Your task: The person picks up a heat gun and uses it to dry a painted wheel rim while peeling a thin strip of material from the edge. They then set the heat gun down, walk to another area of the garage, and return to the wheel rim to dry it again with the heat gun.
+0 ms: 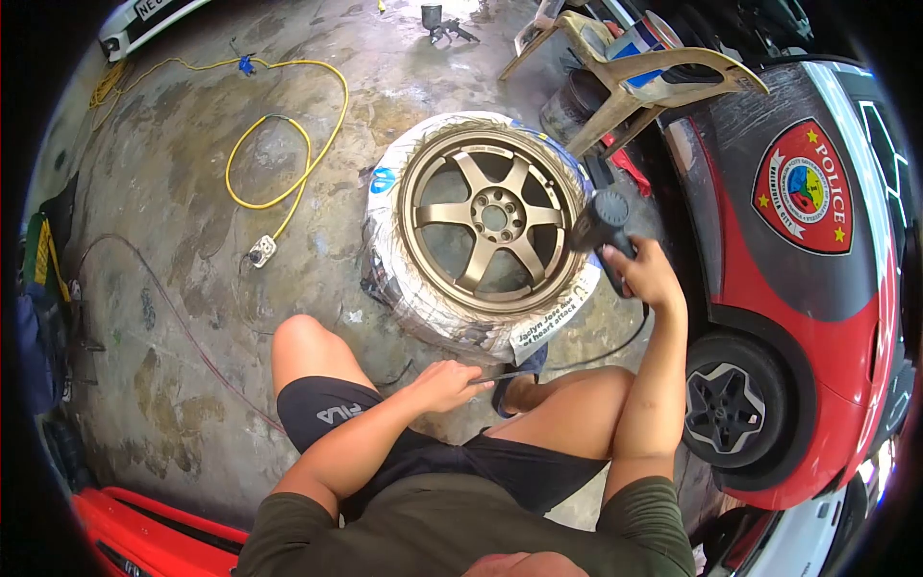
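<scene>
A bronze six-spoke wheel (447,213) lies face up on the floor before me, its tire wrapped in masking newspaper (385,260). My right hand (654,274) is closed round the handle of a black hair dryer (601,219), held over the wheel's right edge with its nozzle toward the rim. A dark cord runs down from the handle. Near my lap, below the wheel, my left hand (444,387) grips a thin dark stick-like tool (495,377). That tool's exact kind cannot be made out.
A yellow extension cord (310,163) ends in a socket box (261,252) at left. A spray gun (444,27) stands at the back. To the right are a plastic chair (615,82), a dark bucket (575,108) and a red-and-grey police car (836,317).
</scene>
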Demonstrator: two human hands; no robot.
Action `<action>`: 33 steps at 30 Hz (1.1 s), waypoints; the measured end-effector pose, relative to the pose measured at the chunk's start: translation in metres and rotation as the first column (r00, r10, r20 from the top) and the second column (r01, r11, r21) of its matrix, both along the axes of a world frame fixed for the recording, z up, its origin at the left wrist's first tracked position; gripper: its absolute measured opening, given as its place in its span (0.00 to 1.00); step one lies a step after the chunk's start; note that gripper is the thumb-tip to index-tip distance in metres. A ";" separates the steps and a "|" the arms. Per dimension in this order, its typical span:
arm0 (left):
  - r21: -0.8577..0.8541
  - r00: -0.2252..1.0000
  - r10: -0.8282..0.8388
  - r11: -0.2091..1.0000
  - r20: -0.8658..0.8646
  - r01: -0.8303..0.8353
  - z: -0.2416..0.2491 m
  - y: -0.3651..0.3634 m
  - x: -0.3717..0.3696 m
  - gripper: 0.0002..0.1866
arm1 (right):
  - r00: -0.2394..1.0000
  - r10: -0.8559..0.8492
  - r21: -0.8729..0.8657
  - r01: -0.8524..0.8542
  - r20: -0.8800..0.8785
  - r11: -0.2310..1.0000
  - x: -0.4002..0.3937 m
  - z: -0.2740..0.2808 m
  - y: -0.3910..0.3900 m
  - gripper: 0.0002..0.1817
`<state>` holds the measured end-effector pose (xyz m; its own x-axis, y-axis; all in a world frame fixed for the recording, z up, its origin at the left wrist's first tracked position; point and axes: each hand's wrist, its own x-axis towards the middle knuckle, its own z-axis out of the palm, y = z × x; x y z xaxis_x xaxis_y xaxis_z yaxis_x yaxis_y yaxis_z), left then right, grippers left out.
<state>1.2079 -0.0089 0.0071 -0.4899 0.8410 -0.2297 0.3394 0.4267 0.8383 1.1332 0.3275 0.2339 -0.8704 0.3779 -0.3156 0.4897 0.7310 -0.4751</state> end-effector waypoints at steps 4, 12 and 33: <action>0.048 1.000 0.008 0.999 -0.012 -0.008 -0.010 -0.002 0.005 0.26 | 0.990 0.100 -0.226 -0.074 0.104 0.971 0.025 -0.001 0.014 0.21; 0.025 1.000 0.024 0.999 -0.010 -0.024 -0.004 -0.003 0.002 0.24 | 0.998 0.060 -0.117 -0.062 -0.020 0.991 0.015 0.005 -0.006 0.25; -0.024 0.999 -0.029 0.999 0.027 0.030 -0.001 -0.010 -0.001 0.29 | 0.927 0.220 0.047 -0.216 -0.304 0.975 -0.009 -0.011 -0.064 0.30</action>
